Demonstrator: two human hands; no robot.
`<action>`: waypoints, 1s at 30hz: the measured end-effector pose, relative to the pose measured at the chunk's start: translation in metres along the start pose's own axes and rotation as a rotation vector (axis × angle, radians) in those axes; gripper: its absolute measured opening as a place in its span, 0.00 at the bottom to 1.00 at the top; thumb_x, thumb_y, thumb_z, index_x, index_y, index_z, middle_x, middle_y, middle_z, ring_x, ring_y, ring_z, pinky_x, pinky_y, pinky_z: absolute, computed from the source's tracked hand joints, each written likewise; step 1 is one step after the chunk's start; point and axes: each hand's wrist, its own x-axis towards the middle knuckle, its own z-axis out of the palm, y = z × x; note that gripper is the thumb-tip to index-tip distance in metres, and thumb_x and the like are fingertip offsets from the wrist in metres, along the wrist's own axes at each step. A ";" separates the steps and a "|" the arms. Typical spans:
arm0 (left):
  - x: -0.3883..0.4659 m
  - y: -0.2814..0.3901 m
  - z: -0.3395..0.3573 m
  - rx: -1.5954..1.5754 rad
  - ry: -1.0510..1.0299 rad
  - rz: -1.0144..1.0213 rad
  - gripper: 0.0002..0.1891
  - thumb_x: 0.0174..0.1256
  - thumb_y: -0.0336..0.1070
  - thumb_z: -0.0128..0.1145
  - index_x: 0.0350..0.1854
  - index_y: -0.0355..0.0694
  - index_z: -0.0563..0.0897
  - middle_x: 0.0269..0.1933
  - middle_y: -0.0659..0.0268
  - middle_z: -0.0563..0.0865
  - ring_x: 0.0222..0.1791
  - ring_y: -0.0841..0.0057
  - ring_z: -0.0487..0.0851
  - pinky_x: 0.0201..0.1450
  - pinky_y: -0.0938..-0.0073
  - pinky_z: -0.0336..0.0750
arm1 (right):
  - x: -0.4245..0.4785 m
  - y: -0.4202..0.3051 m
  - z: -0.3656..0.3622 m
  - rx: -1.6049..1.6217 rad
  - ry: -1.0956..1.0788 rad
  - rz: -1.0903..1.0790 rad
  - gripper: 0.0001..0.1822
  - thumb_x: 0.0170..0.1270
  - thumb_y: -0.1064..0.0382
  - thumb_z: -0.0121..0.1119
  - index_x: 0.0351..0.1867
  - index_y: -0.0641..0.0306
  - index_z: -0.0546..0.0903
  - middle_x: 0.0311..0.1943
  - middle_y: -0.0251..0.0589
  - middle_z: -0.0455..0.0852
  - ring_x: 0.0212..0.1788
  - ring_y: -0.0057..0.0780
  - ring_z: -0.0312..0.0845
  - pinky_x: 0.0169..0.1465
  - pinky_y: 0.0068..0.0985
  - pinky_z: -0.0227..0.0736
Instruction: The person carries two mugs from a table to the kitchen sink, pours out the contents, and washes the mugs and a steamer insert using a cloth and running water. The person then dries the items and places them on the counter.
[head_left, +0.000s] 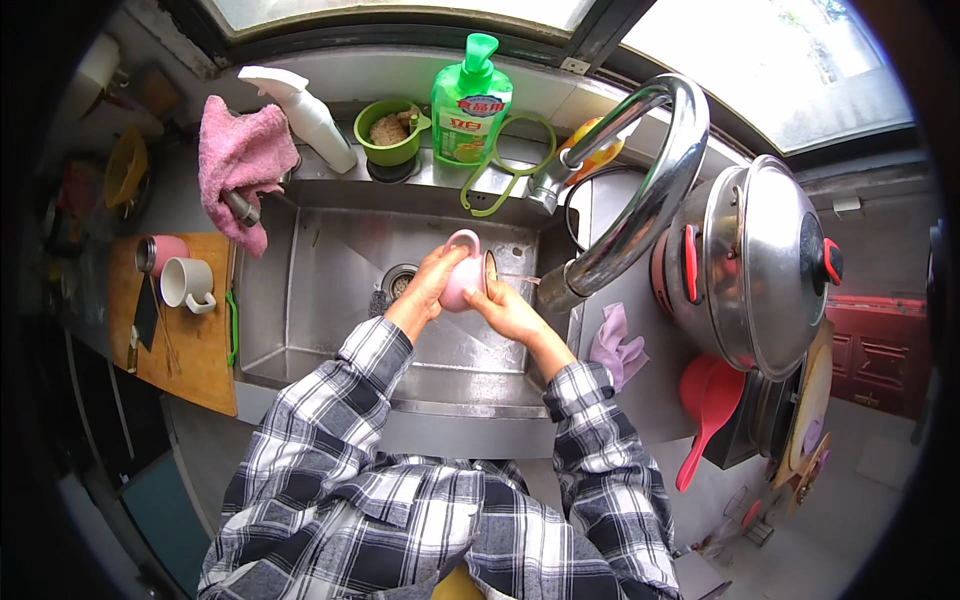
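Note:
A pink mug (460, 286) is tipped on its side over the stainless steel sink (345, 240), its mouth facing right and its handle at the far side. My left hand (426, 289) grips it by the handle side and body. Against the near side and rim, my right hand (510, 309) also holds on. To the right, the chrome faucet (660, 187) arches over, and a thin stream of water (519, 278) shows between its spout and the mug's mouth. A drain strainer (400, 283) lies left of the mug, with a dark scouring pad (379, 303) beside it.
Behind the sink stand a white spray bottle (307, 120), a green cup with a sponge (386, 146) and a green soap bottle (469, 112). Left, a cutting board (202, 360) bears a white mug (187, 283) and knife (142, 322). Right are a lilac cloth (616, 346), steel pot (750, 262) and red ladle (711, 397).

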 end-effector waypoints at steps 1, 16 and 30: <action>-0.001 -0.001 -0.007 0.013 -0.006 -0.023 0.17 0.68 0.46 0.58 0.52 0.39 0.79 0.44 0.63 0.84 0.44 0.77 0.83 0.45 0.75 0.79 | 0.006 -0.015 -0.003 0.100 0.033 0.034 0.23 0.74 0.51 0.50 0.55 0.72 0.77 0.45 0.44 0.84 0.48 0.25 0.76 0.55 0.25 0.69; -0.017 -0.008 0.022 0.671 0.096 0.794 0.22 0.70 0.35 0.49 0.66 0.37 0.74 0.58 0.55 0.80 0.60 0.67 0.77 0.64 0.70 0.69 | 0.008 -0.056 -0.004 1.557 0.326 0.390 0.27 0.70 0.40 0.50 0.58 0.58 0.74 0.54 0.38 0.81 0.53 0.33 0.80 0.50 0.33 0.79; -0.002 -0.021 0.020 0.038 -0.023 0.278 0.16 0.73 0.43 0.54 0.51 0.34 0.81 0.48 0.64 0.84 0.48 0.81 0.80 0.53 0.77 0.75 | -0.010 -0.039 -0.001 1.615 0.359 0.366 0.25 0.68 0.52 0.57 0.60 0.65 0.70 0.54 0.46 0.79 0.55 0.41 0.79 0.53 0.42 0.81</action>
